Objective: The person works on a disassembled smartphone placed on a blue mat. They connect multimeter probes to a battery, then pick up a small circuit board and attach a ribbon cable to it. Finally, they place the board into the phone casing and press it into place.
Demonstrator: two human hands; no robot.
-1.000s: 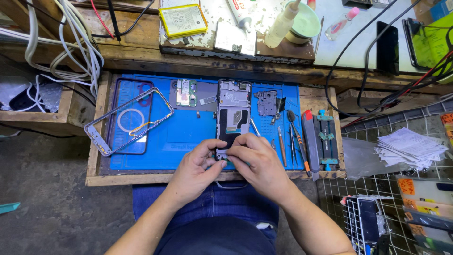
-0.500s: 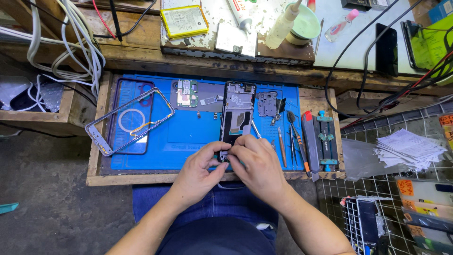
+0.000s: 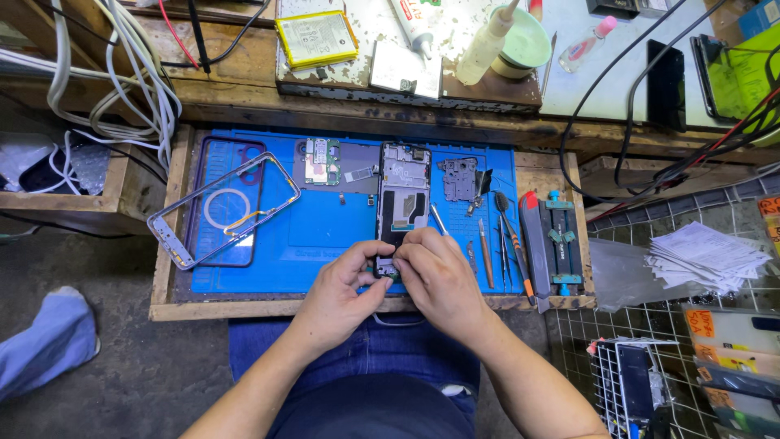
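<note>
While it lies flat on the blue mat (image 3: 325, 236), the opened phone (image 3: 404, 203) is worked at its near end, where both hands meet. It is a long dark rectangle with its back off, showing a pale metal plate and small dark parts inside. The left hand (image 3: 340, 286) pinches the phone's lower left corner between thumb and bent fingers. The right hand (image 3: 439, 276) curls over the lower right edge, fingertips pressed together on something small at the frame; what they pinch is too small to tell.

Just beyond the right fingers, a thin metal tweezers (image 3: 439, 219) lies slanted on the mat. Farther right of them lie slim tools: a wooden-handled pick (image 3: 486, 258) and an orange-handled screwdriver (image 3: 512, 244), then a grey and teal clamp (image 3: 561, 244) with red caps. Past the fingertips, up the mat, sit a green circuit board (image 3: 323, 161) and a grey metal bracket (image 3: 461, 179). Well left of the left fingers rests a clear case (image 3: 223, 210), tilted, over a dark rounded phone back (image 3: 213, 252) with a white ring. The mat sits in a worn wooden tray (image 3: 175, 244). Beyond it, a scuffed shelf holds a yellow-edged battery (image 3: 317, 38) and a cream squeeze bottle (image 3: 486, 45).
</note>
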